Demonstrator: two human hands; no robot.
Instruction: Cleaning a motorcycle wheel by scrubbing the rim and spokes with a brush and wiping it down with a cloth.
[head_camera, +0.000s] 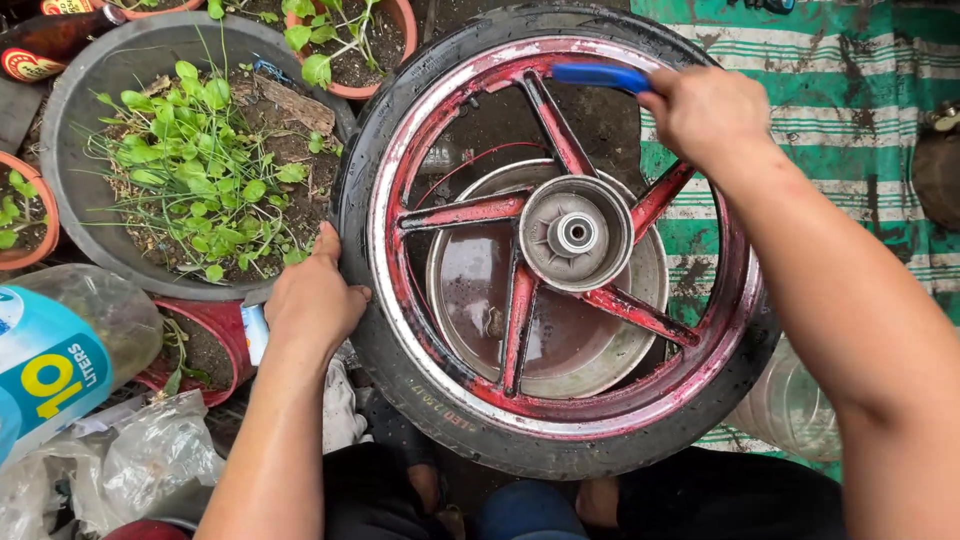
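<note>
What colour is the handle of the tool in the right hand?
Bright blue: the plastic tool handle, held in the right hand, seen in the head view.

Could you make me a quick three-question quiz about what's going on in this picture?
1. True or false: the left hand rests on the tyre.
2. What colour is the tool handle in the right hand? A green, B blue, C yellow.
3. What lies under the wheel hub?

Key: 1 true. 2 B. 3 a metal basin holding murky water.
</note>
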